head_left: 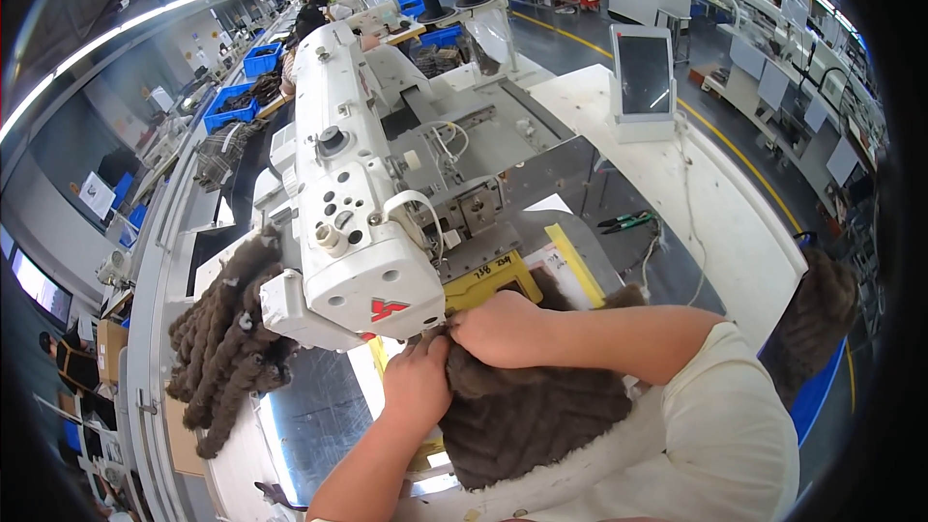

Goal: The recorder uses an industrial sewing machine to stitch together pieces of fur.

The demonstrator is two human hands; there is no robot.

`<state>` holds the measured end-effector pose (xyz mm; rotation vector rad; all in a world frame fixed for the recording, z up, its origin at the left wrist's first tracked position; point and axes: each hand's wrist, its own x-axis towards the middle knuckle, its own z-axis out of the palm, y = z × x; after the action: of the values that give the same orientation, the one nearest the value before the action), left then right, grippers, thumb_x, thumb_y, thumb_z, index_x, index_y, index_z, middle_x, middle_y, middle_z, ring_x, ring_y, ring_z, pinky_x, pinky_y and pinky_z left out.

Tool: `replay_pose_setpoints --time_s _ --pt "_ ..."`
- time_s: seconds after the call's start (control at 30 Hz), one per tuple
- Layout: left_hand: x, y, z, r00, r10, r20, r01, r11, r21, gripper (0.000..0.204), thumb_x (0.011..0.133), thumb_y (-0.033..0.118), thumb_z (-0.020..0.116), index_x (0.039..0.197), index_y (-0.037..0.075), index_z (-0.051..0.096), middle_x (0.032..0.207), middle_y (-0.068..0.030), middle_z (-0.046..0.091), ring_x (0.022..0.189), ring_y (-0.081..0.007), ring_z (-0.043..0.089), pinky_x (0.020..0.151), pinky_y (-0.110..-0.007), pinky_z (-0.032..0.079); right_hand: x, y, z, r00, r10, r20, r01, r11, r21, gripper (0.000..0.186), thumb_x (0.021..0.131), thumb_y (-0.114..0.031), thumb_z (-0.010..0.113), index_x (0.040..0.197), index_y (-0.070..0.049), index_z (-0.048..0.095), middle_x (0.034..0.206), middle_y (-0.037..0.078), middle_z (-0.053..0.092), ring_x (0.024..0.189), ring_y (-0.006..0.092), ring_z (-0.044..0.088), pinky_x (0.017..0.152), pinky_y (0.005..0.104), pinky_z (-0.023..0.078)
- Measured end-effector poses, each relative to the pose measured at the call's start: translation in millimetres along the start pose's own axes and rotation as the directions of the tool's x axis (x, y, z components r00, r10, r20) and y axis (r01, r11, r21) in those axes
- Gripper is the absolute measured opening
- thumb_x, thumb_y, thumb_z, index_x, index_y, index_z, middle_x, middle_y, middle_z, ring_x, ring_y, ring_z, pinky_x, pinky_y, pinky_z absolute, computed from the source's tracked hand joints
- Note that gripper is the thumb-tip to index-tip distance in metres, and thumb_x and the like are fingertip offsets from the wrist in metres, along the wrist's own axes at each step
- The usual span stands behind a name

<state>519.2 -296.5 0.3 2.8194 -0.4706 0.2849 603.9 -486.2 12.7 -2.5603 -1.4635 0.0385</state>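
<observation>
White workshop surface (739, 208): brown ridged plush fabric (536, 425), white metal sewing machine (353, 232).
Left grip (418, 377) and right grip (498, 329) pinch fabric; fingertips partly hidden.

At lower centre, the left hand (418, 382) and right hand (498, 329) come together on a brown plush piece (536, 420), each grip partly hidden, near the head of a white sewing machine (348, 193). A plush heap (227, 338) sits at left. Green-handled snips (628, 221) lie right of centre; a small screen (645, 72) stands on the white worktop (744, 232), upper right.
</observation>
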Motion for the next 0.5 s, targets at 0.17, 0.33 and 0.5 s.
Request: replay_pose_setpoints --time_s 0.17,0.33,0.5 --pt "-3.8 7.3 -5.8 0.995 0.088 -0.048 -0.089 0.995 -0.034 0.056 0.073 0.010 0.074 0.127 0.002 0.061 0.131 -0.0176 0.068 0.098 -0.0360 0.070 0.082 -0.045 0.056 -3.6 8.9 -1.4 1.000 0.000 -0.028 0.001 1.000 0.024 0.017 0.088 -0.016 0.057 0.090 -0.007 0.071 0.092 0.010 0.073 0.080 0.0320 0.073 0.062 0.0447 0.058" --pt "-9.7 11.6 -8.7 0.993 0.105 0.052 -0.105 0.994 -0.019 0.069 0.068 0.009 0.076 0.135 0.003 0.060 0.135 -0.0158 0.066 0.098 -0.0335 0.070 0.082 -0.043 0.056 4.0 14.0 -11.8 0.999 0.033 0.014 -0.034 0.993 0.117 0.019 0.083 -0.016 0.061 0.092 -0.007 0.076 0.089 0.014 0.075 0.084 0.0362 0.073 0.069 0.0482 0.058" --pt "-7.4 15.9 -9.8 0.990 0.082 0.116 -0.083 0.997 0.005 0.069 0.068 0.007 0.076 0.135 0.003 0.060 0.135 -0.0150 0.066 0.097 -0.0306 0.071 0.080 -0.041 0.056 6.0 21.2 -18.8 0.990 0.045 0.133 -0.059 0.993 0.101 0.030 0.084 -0.016 0.061 0.107 -0.012 0.079 0.104 0.008 0.077 0.095 0.0326 0.073 0.078 0.0463 0.058"
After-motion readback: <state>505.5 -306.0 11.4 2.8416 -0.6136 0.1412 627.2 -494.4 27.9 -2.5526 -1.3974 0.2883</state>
